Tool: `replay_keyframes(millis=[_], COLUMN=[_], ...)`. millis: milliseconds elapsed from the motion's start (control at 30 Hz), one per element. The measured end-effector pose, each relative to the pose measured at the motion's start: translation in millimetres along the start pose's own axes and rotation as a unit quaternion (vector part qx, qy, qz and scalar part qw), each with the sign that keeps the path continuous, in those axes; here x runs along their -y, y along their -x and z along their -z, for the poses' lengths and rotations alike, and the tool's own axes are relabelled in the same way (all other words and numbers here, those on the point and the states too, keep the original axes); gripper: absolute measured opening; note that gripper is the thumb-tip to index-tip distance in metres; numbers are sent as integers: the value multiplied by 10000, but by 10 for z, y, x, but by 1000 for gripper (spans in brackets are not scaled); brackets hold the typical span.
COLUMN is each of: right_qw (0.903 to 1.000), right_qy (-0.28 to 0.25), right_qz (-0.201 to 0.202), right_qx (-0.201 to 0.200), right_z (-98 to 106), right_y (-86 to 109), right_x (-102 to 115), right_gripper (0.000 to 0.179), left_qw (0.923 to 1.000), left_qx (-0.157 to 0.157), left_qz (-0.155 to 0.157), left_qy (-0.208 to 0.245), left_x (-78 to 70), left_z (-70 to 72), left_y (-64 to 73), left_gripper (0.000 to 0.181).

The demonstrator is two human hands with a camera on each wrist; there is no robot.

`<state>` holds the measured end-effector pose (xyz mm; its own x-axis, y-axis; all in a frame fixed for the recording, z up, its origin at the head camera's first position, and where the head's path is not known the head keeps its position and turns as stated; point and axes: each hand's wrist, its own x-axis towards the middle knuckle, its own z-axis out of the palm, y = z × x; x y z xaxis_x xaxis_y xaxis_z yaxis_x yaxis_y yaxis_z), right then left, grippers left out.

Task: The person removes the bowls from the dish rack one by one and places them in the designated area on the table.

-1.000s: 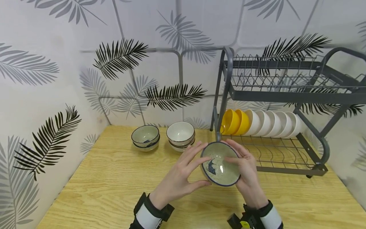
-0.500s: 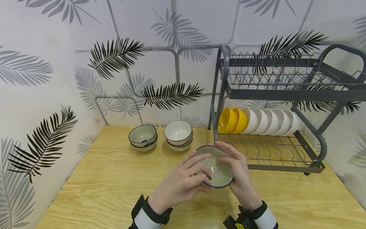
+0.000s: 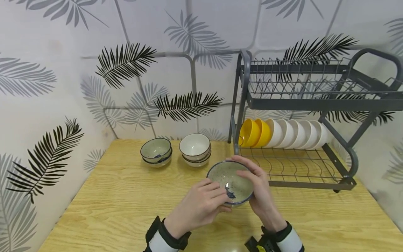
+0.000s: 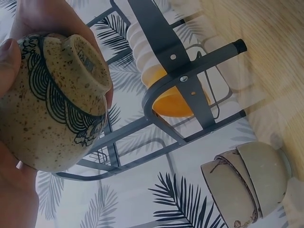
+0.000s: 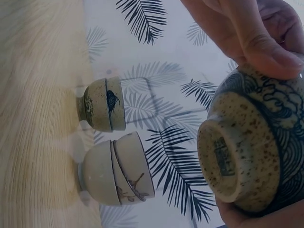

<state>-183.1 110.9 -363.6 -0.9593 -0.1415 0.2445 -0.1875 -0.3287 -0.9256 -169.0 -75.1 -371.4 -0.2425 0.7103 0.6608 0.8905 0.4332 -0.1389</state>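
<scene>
Both hands hold a speckled grey-green bowl (image 3: 237, 176) above the table, its inside facing the head camera. It has a dark blue rim and a blue fish inside. My left hand (image 3: 199, 204) grips the near left rim, fingers curled over it. My right hand (image 3: 261, 190) pinches the right side, thumb inside and fingers outside. The left wrist view shows the speckled outer wall of the bowl (image 4: 52, 118) with blue wave patterns. In the right wrist view, the foot ring of the bowl (image 5: 223, 156) bears a dark stamp.
Matching grey-green bowls (image 3: 155, 150) are stacked at the back left of the wooden table (image 3: 119, 203). Beside them stands a stack of white bowls (image 3: 195, 145). A two-tier dish rack (image 3: 315, 104) at the right holds yellow bowls (image 3: 263, 133) and several white bowls (image 3: 296, 133) on its lower tier.
The bowl has shifted slightly left and been turned, its fish motif passing from the left side to the near side. My left fingers have moved from spread to curled over the rim.
</scene>
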Motion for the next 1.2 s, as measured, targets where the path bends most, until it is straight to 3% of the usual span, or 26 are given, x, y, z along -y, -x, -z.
replay_keyframes(millis=[367, 567, 767, 933, 1200], right_qw=[9956, 9895, 9873, 9858, 9858], right_qy=[-72, -290, -381, -472, -380], right_qz=[844, 1311, 1436, 1518, 1557], right_qx=[406, 530, 554, 531, 493], right_z=[76, 125, 131, 139, 131], right_y=[-30, -41, -50, -45, -40], right_x=[9, 19, 33, 50, 59], right_gripper=[38, 39, 38, 36, 35], left_qw=[9985, 9969, 9937, 9859, 9656], left_qx=[-479, -652, -691, -824, -1068], left_qz=[119, 411, 842, 1359, 2151], left_qy=[-226, -138, -258, -526, -998], left_x=[48, 177, 337, 467, 757], left_z=[7, 29, 59, 50, 24], left_y=[-10, 47, 148, 239, 375], left_gripper=[17, 15, 16, 21, 25])
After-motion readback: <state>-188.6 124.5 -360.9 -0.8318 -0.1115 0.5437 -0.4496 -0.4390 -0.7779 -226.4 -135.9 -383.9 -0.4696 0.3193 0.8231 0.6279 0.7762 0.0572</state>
